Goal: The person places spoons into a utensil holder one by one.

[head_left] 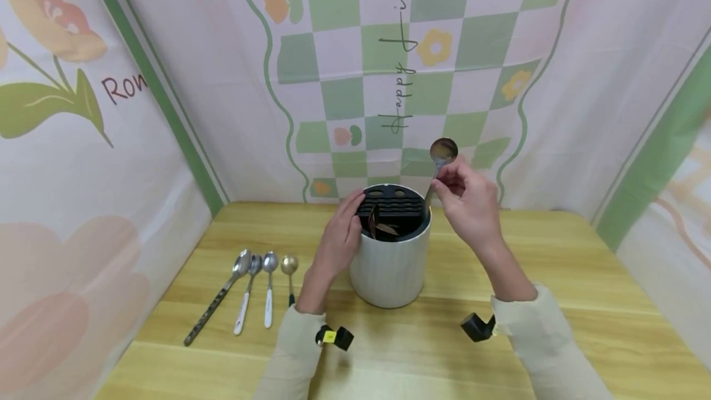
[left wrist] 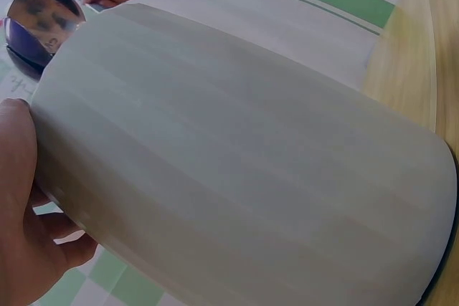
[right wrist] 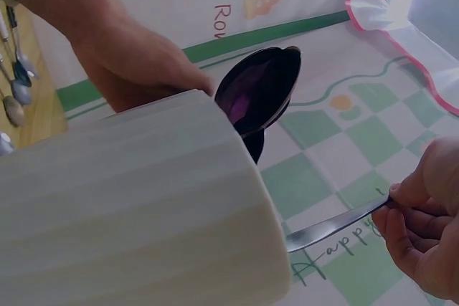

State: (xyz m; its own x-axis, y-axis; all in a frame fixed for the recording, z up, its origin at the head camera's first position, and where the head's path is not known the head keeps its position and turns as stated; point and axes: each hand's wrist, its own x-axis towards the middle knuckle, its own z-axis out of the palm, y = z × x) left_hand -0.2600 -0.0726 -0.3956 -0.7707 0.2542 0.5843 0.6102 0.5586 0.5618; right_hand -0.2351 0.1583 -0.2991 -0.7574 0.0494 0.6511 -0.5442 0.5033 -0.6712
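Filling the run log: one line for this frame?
left hand: steadies holder | right hand: pinches spoon at holder rim | four spoons on table

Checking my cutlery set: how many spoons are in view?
7. Four lie on the table left of the holder, two stand in it, one is in the right hand. More may be hidden inside.
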